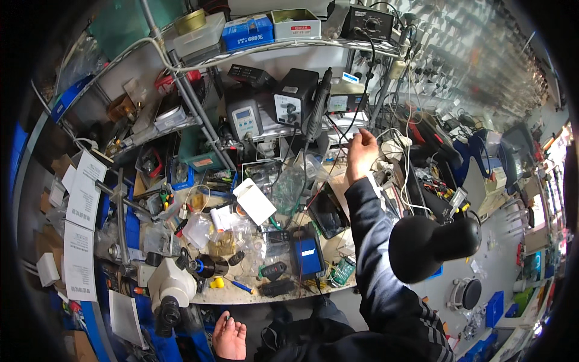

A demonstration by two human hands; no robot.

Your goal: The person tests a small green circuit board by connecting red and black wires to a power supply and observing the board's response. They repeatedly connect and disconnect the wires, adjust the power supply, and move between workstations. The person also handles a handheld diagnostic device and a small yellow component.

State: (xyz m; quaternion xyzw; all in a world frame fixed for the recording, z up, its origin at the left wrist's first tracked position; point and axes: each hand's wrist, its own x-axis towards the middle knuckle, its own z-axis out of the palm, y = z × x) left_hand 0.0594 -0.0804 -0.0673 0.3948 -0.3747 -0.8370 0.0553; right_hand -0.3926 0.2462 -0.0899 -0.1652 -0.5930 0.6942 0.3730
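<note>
A small dark piece (pixel 227 318) is pinched between the thumb and a finger of the left hand (pixel 230 339), held just off the front edge of the surface (pixel 229 298). What the piece is cannot be made out. The right hand (pixel 363 155) is stretched far out to the back, with its fingers bent, near a black cable (pixel 356 114). Whether anything is held in that grip cannot be told.

So the small piece has been picked up, but it has not been put down. The blue handheld device (pixel 307 250) has been turned on, it seems, as its screen is lit. How much is left to be done is not shown.

Beside that device, a black key fob (pixel 273 270) is laid down, and a green circuit board (pixel 342 271) is found on its other side. A black tablet (pixel 329 211) is set farther back. A white microscope (pixel 170 283) is placed to the left, and an open white box (pixel 255 201) is left among clear bags.
</note>
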